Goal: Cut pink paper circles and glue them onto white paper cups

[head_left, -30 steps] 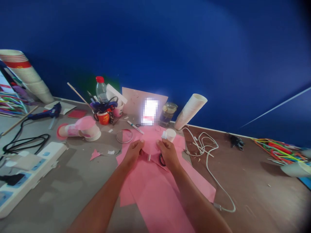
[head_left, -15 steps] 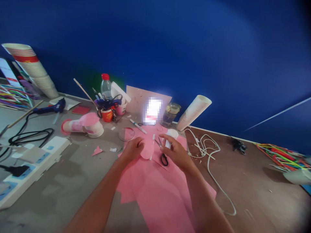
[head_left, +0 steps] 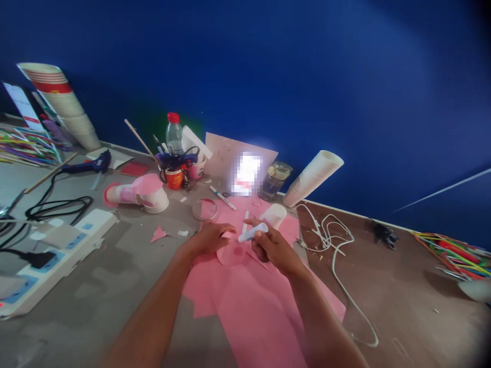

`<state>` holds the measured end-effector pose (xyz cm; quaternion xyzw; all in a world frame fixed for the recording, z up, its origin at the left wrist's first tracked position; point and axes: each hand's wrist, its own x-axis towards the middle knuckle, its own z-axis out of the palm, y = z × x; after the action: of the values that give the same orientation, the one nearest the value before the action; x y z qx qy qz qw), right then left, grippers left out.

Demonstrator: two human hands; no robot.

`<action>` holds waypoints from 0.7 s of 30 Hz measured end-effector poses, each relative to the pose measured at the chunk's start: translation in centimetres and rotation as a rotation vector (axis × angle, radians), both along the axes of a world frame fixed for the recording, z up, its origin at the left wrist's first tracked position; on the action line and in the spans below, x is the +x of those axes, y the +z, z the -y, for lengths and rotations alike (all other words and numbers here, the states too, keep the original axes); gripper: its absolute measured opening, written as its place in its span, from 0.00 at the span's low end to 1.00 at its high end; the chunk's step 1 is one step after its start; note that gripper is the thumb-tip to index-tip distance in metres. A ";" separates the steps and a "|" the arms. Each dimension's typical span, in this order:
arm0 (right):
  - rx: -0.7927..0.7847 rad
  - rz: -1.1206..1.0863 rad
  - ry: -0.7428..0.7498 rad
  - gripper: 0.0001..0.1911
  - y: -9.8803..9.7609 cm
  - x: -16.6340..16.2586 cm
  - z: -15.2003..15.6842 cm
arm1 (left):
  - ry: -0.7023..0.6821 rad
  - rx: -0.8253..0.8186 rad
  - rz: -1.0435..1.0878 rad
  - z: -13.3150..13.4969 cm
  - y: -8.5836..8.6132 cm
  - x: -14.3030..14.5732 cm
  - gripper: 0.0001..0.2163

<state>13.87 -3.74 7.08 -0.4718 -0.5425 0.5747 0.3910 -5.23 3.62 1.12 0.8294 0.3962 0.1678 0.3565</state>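
Note:
My right hand [head_left: 270, 245] is closed around a white tube [head_left: 253, 233], shaped like a glue stick, with its index finger reaching over the top. The tube slants down to the left above a rounded piece of pink paper [head_left: 229, 257], which lies on larger pink sheets [head_left: 257, 306]. My left hand [head_left: 209, 237] rests at the left edge of that piece, its fingers stretched toward the tube and holding nothing. A thin white stick [head_left: 246, 221] lies just behind the tube. Behind my right hand, a white paper cup [head_left: 273, 214] lies on its side. The scissors are hidden.
A lit phone [head_left: 245, 174] leans at the back beside a glass jar [head_left: 276, 179] and stacked paper cups [head_left: 314, 176]. A white cable [head_left: 337, 255] loops on the right. To the left are joined cups [head_left: 138, 193], a glue gun [head_left: 88, 164] and a power strip [head_left: 76, 255].
My left hand has let go of the rounded pink paper, which now lies on the sheets. My right hand, earlier open near the scissors, now holds the white tube. The view has shifted slightly.

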 end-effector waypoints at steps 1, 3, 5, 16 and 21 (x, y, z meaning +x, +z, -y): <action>0.027 0.057 -0.029 0.24 -0.3 -0.3 0.0 | 0.001 -0.010 0.004 0.0 0.1 0.0 0.16; 0.081 0.207 -0.100 0.20 -1.0 -1.0 0.0 | -0.016 -0.031 -0.010 0.0 0.2 0.0 0.16; 0.129 0.352 -0.160 0.16 -1.5 -1.6 0.0 | -0.043 -0.044 -0.048 0.0 0.2 -0.1 0.16; 0.350 0.517 -0.054 0.12 -3.0 -2.5 2.1 | -0.072 -0.014 -0.101 -0.1 -1.0 -0.4 0.20; 0.440 0.537 -0.056 0.15 -4.4 -2.3 3.4 | -0.058 -0.014 -0.087 -0.1 -0.8 -0.2 0.16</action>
<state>11.62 -7.10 2.70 -0.5253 -0.7236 0.2884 0.3424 -5.46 3.74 0.32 0.8445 0.3885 0.1183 0.3493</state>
